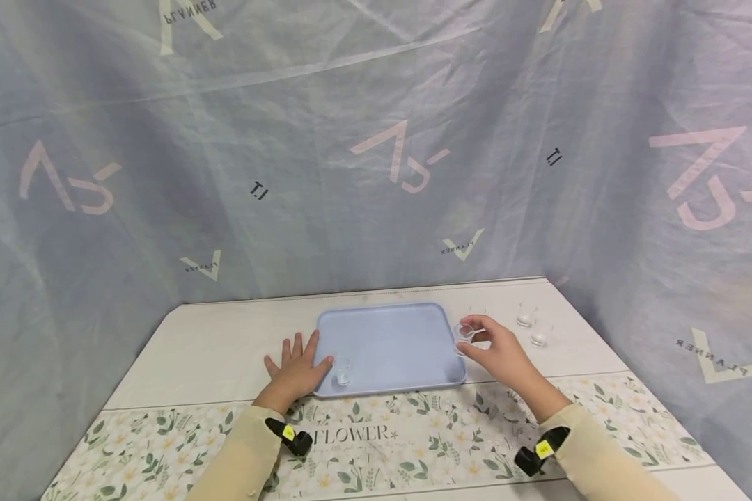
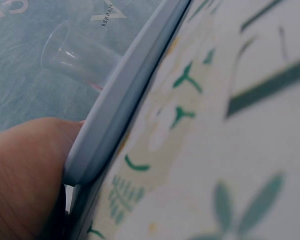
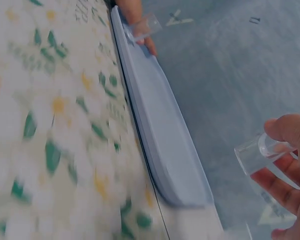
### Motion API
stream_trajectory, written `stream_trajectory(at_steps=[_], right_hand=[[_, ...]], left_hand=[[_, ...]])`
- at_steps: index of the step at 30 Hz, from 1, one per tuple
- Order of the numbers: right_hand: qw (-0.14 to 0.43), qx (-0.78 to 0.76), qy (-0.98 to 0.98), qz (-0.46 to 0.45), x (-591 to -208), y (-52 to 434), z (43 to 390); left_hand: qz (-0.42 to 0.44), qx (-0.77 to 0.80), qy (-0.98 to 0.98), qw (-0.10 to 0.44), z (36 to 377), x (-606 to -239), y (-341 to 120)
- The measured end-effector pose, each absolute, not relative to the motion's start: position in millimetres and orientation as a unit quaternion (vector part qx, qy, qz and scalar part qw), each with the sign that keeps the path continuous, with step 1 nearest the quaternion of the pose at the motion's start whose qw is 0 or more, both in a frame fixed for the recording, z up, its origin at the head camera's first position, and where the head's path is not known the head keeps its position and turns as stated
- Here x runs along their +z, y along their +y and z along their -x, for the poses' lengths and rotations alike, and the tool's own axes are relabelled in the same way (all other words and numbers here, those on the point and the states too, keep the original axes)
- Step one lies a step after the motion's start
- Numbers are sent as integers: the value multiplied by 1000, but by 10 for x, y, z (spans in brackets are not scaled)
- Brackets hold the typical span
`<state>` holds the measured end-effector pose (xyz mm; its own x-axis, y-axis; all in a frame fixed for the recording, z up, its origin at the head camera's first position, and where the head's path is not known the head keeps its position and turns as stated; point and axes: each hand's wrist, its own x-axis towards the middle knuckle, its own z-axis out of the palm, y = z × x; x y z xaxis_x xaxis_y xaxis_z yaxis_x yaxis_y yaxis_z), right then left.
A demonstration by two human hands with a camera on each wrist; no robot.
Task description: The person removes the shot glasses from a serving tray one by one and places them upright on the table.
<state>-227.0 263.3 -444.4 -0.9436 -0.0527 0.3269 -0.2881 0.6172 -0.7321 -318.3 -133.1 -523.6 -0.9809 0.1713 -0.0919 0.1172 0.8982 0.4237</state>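
**Mia:** The left hand (image 1: 294, 369) lies flat, fingers spread, with its thumb pressing the left edge of the blue tray (image 1: 388, 334); one small clear cup (image 1: 342, 372) stands on the tray near that corner; the right hand (image 1: 501, 351) pinches another little glass cup (image 1: 464, 334) just over the tray's right edge.

**Ben:** I think it could slip; it looks smooth, and only fingertips hold it; two more cups (image 1: 524, 319) stand right of the tray, so a wide elbow swing might knock them.
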Motion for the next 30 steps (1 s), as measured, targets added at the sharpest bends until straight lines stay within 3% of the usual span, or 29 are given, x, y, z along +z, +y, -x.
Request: stream_trajectory(at_steps=[18,30], right_hand=[[173,344,-922,-30,-4497,3502,1806],[178,325,-928,24,-4717,3890,1775]], left_hand=[[-83,223,970,58,3205,-5291,-1347],[-77,218,972,49,3102,-5122,-1294]])
